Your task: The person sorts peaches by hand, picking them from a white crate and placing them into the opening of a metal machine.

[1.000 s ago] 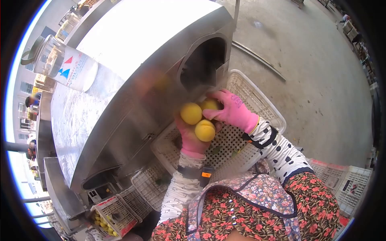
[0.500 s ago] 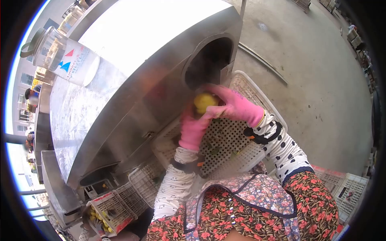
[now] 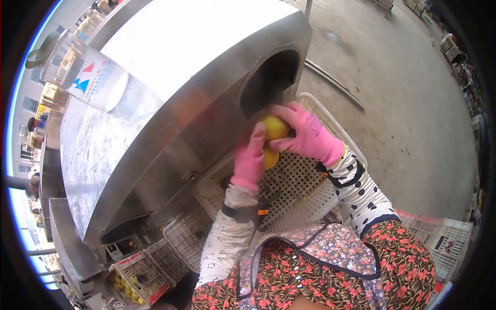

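Note:
Both my hands wear pink gloves and meet above a white plastic crate (image 3: 289,199). My right hand (image 3: 312,135) grips a round yellow-green fruit (image 3: 275,127) between its fingers and thumb. A second yellow fruit (image 3: 270,157) sits just below it, against the palm side of my left hand (image 3: 249,161), whose fingers curl round it and are partly hidden. The fruits look like lemons, though blur hides the detail. Bits of green leaf lie in the perforated crate under my hands.
Behind my hands is a steel machine with a dark round opening (image 3: 271,80). A clear jar (image 3: 85,72) stands on its steel top (image 3: 108,139). At lower left, a tilted crate (image 3: 150,281) holds several yellow fruits. A metal strip (image 3: 336,85) lies on the concrete floor.
My hands have drawn slightly apart, and the right has turned. Two separate fruits now show between them, where one blurred yellow shape showed before.

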A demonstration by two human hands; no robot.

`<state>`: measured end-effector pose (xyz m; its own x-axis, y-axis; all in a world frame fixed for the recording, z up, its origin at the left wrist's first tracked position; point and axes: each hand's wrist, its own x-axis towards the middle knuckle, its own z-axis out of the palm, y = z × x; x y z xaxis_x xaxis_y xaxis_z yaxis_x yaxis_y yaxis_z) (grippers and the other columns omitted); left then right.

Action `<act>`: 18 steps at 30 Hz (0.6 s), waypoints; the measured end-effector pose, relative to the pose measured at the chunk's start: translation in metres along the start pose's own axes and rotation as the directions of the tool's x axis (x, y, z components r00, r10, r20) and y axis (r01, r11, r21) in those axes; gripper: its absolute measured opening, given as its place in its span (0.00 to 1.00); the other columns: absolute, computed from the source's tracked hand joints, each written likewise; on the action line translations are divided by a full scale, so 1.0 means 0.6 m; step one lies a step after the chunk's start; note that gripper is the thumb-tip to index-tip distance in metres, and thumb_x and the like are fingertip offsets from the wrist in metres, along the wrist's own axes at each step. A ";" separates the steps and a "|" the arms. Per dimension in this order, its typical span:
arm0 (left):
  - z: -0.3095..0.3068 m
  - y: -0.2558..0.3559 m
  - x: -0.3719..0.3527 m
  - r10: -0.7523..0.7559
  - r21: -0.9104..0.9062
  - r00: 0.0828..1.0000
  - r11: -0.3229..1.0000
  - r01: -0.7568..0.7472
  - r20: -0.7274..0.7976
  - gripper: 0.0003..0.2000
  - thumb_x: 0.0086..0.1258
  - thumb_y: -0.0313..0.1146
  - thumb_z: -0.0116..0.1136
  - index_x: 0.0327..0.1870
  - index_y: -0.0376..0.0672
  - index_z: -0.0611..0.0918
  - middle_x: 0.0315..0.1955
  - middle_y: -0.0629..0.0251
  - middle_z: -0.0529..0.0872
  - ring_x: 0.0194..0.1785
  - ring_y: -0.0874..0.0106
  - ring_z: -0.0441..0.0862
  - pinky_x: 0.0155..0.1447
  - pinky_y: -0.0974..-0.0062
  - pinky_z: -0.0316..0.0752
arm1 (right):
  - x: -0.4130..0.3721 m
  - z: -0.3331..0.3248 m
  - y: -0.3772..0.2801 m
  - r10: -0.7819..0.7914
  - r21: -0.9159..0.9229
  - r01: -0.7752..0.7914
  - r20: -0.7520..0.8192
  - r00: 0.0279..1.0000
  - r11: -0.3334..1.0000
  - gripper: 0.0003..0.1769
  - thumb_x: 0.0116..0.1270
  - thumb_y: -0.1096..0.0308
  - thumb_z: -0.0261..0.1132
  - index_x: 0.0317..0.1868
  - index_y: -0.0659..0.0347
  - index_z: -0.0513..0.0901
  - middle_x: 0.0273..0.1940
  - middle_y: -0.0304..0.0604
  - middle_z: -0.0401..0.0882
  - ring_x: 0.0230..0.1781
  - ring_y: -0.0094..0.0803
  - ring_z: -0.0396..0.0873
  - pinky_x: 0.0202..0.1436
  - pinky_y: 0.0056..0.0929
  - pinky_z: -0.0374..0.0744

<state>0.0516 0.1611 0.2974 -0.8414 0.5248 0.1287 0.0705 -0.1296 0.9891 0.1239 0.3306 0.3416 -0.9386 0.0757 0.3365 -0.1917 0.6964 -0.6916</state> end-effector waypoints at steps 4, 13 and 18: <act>0.004 0.008 -0.002 -0.076 -0.110 0.997 0.991 0.073 -0.021 0.21 0.78 0.45 0.56 0.61 0.39 0.78 0.51 0.58 0.85 0.52 0.66 0.83 0.60 0.66 0.79 | 0.021 -0.007 0.006 0.115 0.037 -0.111 -0.161 0.980 0.993 0.39 0.56 0.57 0.77 0.66 0.62 0.75 0.54 0.57 0.77 0.54 0.54 0.80 0.57 0.42 0.81; -0.006 -0.125 -0.028 -0.333 -0.723 0.930 0.679 0.123 -0.155 0.20 0.74 0.45 0.61 0.58 0.41 0.80 0.52 0.58 0.84 0.58 0.62 0.81 0.62 0.55 0.78 | 0.132 0.048 0.076 -0.129 -0.162 0.053 -0.512 0.849 0.985 0.45 0.56 0.54 0.76 0.71 0.63 0.69 0.59 0.64 0.75 0.58 0.57 0.79 0.60 0.46 0.80; 0.005 -0.038 -0.012 0.363 0.394 0.931 0.861 -0.321 -0.034 0.22 0.65 0.30 0.71 0.60 0.37 0.79 0.53 0.59 0.85 0.56 0.64 0.84 0.61 0.68 0.79 | 0.007 0.063 0.028 0.138 0.277 -0.144 0.040 0.990 0.950 0.43 0.55 0.57 0.76 0.70 0.61 0.72 0.62 0.60 0.75 0.62 0.55 0.77 0.66 0.42 0.77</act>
<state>0.0578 0.1628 0.2741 -0.7760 0.4136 0.4762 0.5421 0.0513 0.8388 0.1057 0.3155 0.3072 -0.9667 0.1430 0.2121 -0.1267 0.4527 -0.8826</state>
